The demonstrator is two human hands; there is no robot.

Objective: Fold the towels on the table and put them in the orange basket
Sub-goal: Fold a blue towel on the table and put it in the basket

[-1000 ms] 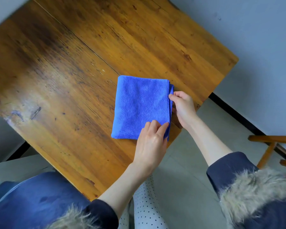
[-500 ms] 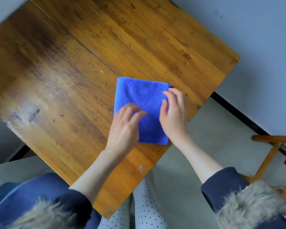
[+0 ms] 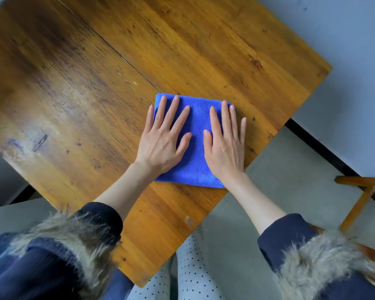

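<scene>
A blue towel (image 3: 197,135), folded into a small square, lies flat on the wooden table (image 3: 121,61) near its right front edge. My left hand (image 3: 164,137) presses flat on the towel's left half with fingers straight and spread. My right hand (image 3: 225,144) presses flat on the right half, its little finger reaching over the towel's edge onto the wood. Both palms cover much of the cloth. No orange basket is in view.
A wooden chair (image 3: 364,198) stands on the grey floor at the right. The table's right corner (image 3: 325,70) lies close to the grey wall. My knees in dotted trousers (image 3: 188,267) sit under the table's front edge.
The towel went from a long rectangle to a small square. Both hands let go of its edge, moved over the top and now lie flat with straight fingers.
</scene>
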